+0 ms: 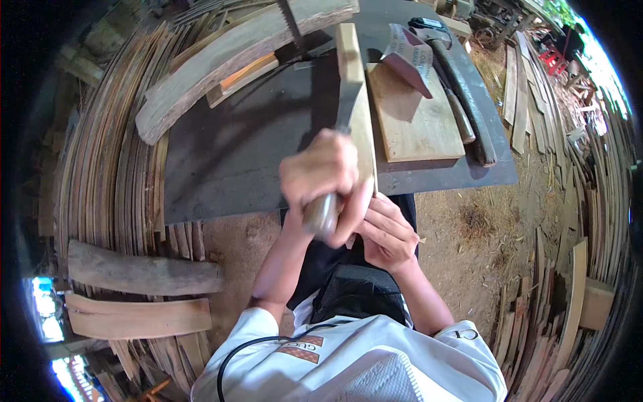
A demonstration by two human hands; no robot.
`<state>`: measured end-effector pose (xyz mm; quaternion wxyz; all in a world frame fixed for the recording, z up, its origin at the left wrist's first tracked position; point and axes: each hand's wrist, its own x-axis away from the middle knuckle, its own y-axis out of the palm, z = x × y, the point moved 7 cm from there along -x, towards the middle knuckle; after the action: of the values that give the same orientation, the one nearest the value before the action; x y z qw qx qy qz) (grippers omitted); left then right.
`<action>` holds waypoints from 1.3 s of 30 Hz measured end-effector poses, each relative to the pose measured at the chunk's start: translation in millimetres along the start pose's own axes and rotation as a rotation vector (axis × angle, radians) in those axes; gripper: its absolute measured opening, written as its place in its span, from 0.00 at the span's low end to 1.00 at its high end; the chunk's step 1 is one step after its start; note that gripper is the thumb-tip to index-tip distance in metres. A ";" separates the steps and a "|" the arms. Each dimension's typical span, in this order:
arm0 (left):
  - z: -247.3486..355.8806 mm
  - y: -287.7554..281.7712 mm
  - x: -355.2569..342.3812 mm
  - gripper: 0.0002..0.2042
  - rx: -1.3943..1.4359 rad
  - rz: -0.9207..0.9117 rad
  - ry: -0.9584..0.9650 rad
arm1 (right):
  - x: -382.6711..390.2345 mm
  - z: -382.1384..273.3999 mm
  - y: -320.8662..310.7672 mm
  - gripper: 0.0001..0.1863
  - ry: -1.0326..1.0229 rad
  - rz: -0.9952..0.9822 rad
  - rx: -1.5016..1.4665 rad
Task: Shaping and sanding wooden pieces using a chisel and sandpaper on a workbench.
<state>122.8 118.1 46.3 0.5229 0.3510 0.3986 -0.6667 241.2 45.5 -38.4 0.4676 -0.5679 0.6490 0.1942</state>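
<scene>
My left hand (320, 167) is a fist wrapped around the handle of a knife (347, 106), somewhat blurred. The handle's rounded butt juts out below the fist toward me, and the dark blade points away, lying against a long narrow wooden strip (362, 134). Fingers closed, my right hand (387, 231) grips the near end of that strip, just past the table's front edge. The strip runs away from me over the dark table (234, 167). Where the two hands meet, fingers hide part of the strip's near end.
Right of the strip lies a wooden board (418, 134) with folded sandpaper (410, 59) on it. A hammer (462, 94) rests beside it. At the far left are a curved plank (221, 70) and a saw blade (292, 27). Stacked wooden slats (114, 134) flank the table.
</scene>
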 end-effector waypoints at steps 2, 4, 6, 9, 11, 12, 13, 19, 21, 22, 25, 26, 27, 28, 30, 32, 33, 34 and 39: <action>-12.1 1.5 -9.3 0.14 -0.011 0.002 -0.026 | -3.6 1.0 -3.6 0.15 0.001 -0.004 0.041; 9.0 -3.8 -2.8 0.15 0.036 0.021 -0.046 | -2.1 1.2 -3.8 0.14 0.012 -0.007 0.035; 37.3 -11.1 10.0 0.16 0.118 0.048 -0.119 | -3.1 0.1 -2.3 0.12 0.042 -0.017 0.024; 34.8 -15.7 16.5 0.17 0.166 0.082 -0.158 | -1.0 0.0 0.9 0.11 0.047 -0.003 0.016; 11.7 -22.5 14.0 0.16 -0.012 0.206 -0.078 | -4.2 -5.3 3.9 0.11 0.043 -0.023 0.043; -6.7 -24.0 13.9 0.16 0.049 0.239 -0.052 | -2.1 -3.7 3.0 0.11 0.040 -0.005 0.050; -17.1 -25.0 10.2 0.16 0.098 0.272 -0.014 | -3.4 -2.6 1.7 0.11 0.029 -0.016 0.047; 2.3 -87.1 55.8 0.27 0.181 0.541 0.173 | -20.6 -7.0 -5.5 0.11 0.105 -0.180 0.026; -16.0 -102.3 65.4 0.28 0.061 0.508 0.166 | -38.8 -4.5 -15.5 0.08 0.108 -0.173 -0.002; -20.5 -105.5 63.6 0.28 0.009 0.518 0.131 | -46.8 4.4 -24.7 0.09 0.097 -0.125 0.032; -21.9 -107.2 59.8 0.26 -0.046 0.479 0.061 | -74.4 43.0 -54.7 0.10 0.188 0.069 0.266; -20.0 -105.9 59.5 0.25 -0.101 0.464 -0.011 | -86.7 58.8 -59.5 0.13 0.187 0.079 0.360; -19.4 -104.6 61.2 0.25 -0.155 0.448 -0.081 | -97.0 76.4 -62.2 0.17 0.184 0.091 0.454; -21.9 -106.1 72.2 0.23 -0.145 0.359 -0.076 | -106.3 92.1 -63.0 0.20 0.237 0.044 0.542; -17.8 -106.4 84.6 0.25 -0.228 0.403 -0.148 | -114.2 130.4 -59.1 0.30 0.356 -0.061 0.625; -18.3 -115.4 101.5 0.25 -0.264 0.431 -0.251 | -119.8 154.2 -53.6 0.31 0.409 -0.116 0.640; -17.4 -116.3 108.9 0.25 -0.264 0.433 -0.250 | -119.7 168.9 -51.0 0.31 0.468 -0.173 0.658; -14.7 -117.2 114.2 0.23 -0.348 0.437 -0.290 | -122.7 174.1 -47.6 0.25 0.331 -0.185 0.654; -10.0 -117.4 138.9 0.16 -0.636 0.388 -0.319 | -123.9 151.4 -36.8 0.12 0.215 -0.143 0.497</action>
<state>-20.1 85.0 -61.7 0.7769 0.1325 0.4252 -0.4449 323.3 222.6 0.6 0.5333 -0.4976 0.6809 -0.0659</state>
